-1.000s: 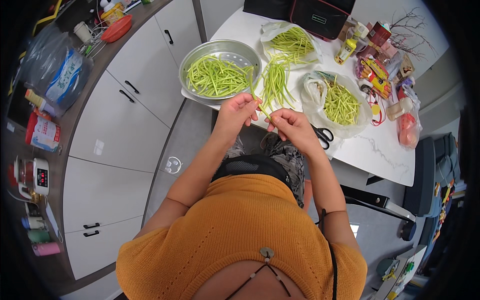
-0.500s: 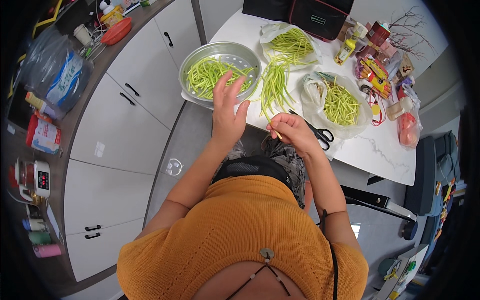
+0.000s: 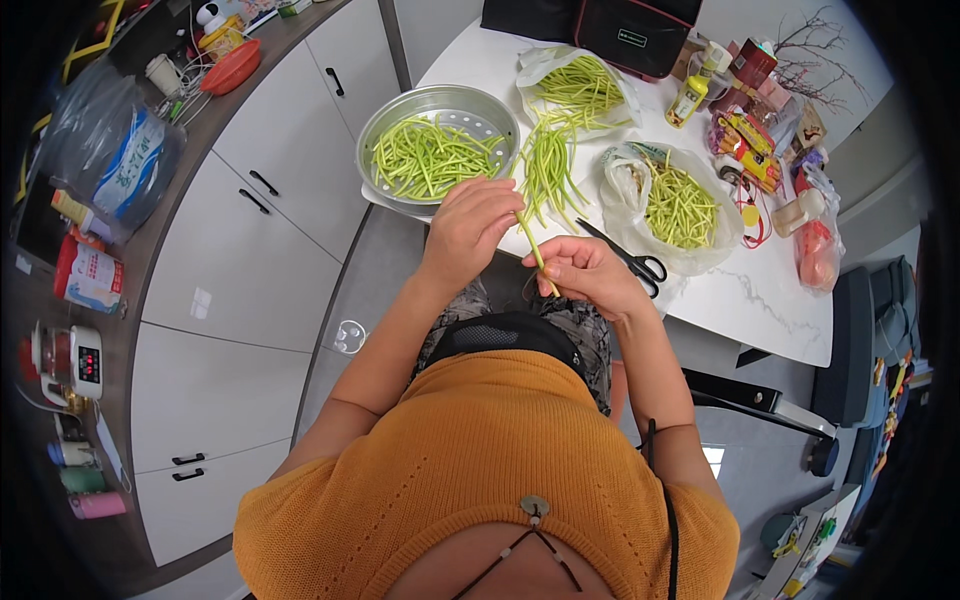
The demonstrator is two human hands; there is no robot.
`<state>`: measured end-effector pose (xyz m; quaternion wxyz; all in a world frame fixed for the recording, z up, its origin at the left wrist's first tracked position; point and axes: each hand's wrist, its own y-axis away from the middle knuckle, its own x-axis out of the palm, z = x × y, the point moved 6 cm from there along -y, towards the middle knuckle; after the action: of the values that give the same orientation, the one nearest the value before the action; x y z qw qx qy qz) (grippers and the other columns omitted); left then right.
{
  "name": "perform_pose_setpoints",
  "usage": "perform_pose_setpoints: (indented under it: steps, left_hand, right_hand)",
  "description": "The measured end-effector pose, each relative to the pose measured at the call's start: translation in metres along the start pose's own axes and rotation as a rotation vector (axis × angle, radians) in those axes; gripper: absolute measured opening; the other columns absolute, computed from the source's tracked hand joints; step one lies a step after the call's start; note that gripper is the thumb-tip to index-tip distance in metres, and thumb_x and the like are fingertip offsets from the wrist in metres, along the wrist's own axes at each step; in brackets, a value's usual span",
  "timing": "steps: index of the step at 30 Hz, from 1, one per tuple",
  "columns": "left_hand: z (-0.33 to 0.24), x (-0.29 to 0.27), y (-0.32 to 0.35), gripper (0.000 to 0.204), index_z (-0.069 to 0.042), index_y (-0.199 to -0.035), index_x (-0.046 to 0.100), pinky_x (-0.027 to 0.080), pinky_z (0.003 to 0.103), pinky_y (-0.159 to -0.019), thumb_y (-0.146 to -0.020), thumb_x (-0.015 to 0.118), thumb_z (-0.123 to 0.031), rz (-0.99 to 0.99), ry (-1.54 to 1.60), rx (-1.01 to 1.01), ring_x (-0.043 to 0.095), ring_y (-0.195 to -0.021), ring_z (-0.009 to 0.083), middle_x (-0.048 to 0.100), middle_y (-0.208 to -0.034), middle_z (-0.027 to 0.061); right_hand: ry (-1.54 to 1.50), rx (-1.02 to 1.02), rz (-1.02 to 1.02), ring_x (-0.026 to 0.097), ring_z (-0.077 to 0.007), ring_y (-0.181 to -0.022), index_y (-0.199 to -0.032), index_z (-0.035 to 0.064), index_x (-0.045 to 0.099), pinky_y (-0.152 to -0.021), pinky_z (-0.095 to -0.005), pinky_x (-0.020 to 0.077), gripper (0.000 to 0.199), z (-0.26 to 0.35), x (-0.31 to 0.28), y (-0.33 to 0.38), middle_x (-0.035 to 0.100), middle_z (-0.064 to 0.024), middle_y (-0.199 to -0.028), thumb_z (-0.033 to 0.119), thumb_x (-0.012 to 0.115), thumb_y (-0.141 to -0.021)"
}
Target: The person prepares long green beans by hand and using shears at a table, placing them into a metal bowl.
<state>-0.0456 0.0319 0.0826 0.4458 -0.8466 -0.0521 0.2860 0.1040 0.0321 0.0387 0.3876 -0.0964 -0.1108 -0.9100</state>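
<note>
A single green garlic scape [image 3: 533, 243] is stretched between my hands in front of the table edge. My left hand [image 3: 472, 225] pinches its upper part, close by the metal colander [image 3: 510, 165]. Its lower, paler end is between the thumb and fingers of my right hand [image 3: 588, 277]. Cut garlic scape pieces [image 3: 425, 155] lie in the colander. Long uncut scapes [image 3: 550, 170] trail from a white plastic bag [image 3: 628, 112] onto the table. Black scissors [image 3: 640, 266] lie just beyond my right hand, beside another plastic bag [image 3: 622, 195] of short pieces [image 3: 682, 208].
The white marbled table [image 3: 780, 310] also bears a yellow bottle [image 3: 687, 100], food packets [image 3: 745, 140], a red-tinted bag [image 3: 817, 253] and a black case [image 3: 630, 40]. At left, a counter over white cabinets [image 3: 230, 240] holds a large water bottle [image 3: 130, 150] and a red basket [image 3: 232, 66].
My left hand has come down and right from over the colander, its spread fingers closing on the garlic scape. My right hand keeps its hold, slightly lower.
</note>
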Motion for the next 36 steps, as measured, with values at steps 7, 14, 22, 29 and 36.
perform_pose_setpoints:
  steps: [7,14,22,29,36]
  left_hand:
    - [0.003,0.004,0.006,0.012,-0.002,-0.087,0.064,0.047,0.031,-0.068,-0.075,0.063,0.000,0.035,0.035,-0.123,0.060,-0.076,0.0246,0.063,-0.082,0.0100]
    - [0.001,0.003,0.007,0.013,-0.002,-0.088,0.065,0.048,0.031,-0.066,-0.075,0.064,0.000,-0.017,-0.003,-0.085,0.060,-0.075,0.0245,0.063,-0.081,0.0105]
    - [-0.006,0.003,0.005,0.013,-0.001,-0.088,0.065,0.047,0.030,-0.065,-0.076,0.063,0.000,-0.029,0.019,-0.077,0.060,-0.073,0.0241,0.063,-0.081,0.0108]
    - [-0.003,0.013,0.017,0.012,-0.001,-0.090,0.065,0.046,0.028,-0.061,-0.078,0.062,-0.001,0.010,0.154,-0.241,0.059,-0.070,0.0196,0.063,-0.080,0.0097]
    - [-0.001,0.015,0.021,0.011,0.001,-0.089,0.064,0.044,0.026,-0.060,-0.080,0.061,-0.002,0.024,0.186,-0.304,0.057,-0.068,0.0174,0.062,-0.079,0.0096]
  right_hand:
    - [0.012,-0.045,-0.050,0.033,-0.0007,-0.046,-0.097,0.0015,0.061,-0.042,-0.0159,0.0231,0.017,0.007,-0.006,0.004,0.060,-0.0005,-0.072,0.014,0.054,-0.089]
    - [-0.005,-0.093,-0.072,0.032,-0.0012,-0.046,-0.096,0.0015,0.061,-0.042,-0.0163,0.0234,0.020,0.009,-0.007,0.007,0.060,-0.0011,-0.072,0.018,0.052,-0.091]
    - [-0.001,-0.148,-0.105,0.037,0.0009,-0.052,-0.095,0.0024,0.060,-0.045,-0.0143,0.0274,0.012,0.002,-0.008,0.004,0.060,-0.0001,-0.076,0.010,0.059,-0.086]
    - [0.095,-0.366,-0.297,0.035,0.0015,-0.053,-0.098,0.0023,0.060,-0.049,-0.0137,0.0301,0.027,0.013,-0.007,0.007,0.053,0.0031,-0.084,0.002,0.070,-0.073]
    - [0.315,-0.476,-0.341,0.035,0.0004,-0.053,-0.110,0.0050,0.062,-0.048,-0.0150,0.0291,0.041,0.024,-0.007,0.010,0.050,0.0017,-0.089,0.000,0.071,-0.070]
